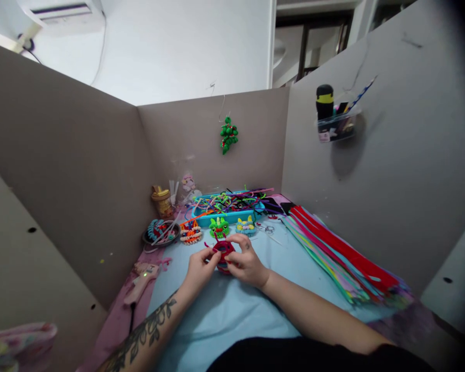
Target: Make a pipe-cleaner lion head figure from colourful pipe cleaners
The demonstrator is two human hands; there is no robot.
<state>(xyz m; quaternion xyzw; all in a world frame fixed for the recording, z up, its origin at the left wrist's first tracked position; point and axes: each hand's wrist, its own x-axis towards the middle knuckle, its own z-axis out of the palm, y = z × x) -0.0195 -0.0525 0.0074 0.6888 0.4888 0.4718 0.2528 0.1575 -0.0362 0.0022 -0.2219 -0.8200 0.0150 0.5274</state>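
Note:
Between both hands is a small dark-red pipe-cleaner figure (223,249), held a little above the blue cloth, with thin stems sticking up from its top. My left hand (202,264) pinches its left side between thumb and fingers. On the opposite side, my right hand (248,261) grips it with curled fingers, which cover part of it. Just beyond the hands stand an orange and white figure (191,232), a green one (219,227) and a yellow and blue one (245,226). Scissors (266,228) lie to their right.
A blue tray (227,218) full of cut pipe cleaners stands at the back. Long pipe-cleaner bundles (341,253) lie to the right. On the left are a hot glue gun (142,283), a dark bowl (160,235) and a golden jar (162,201). Grey panels (213,111) enclose the table.

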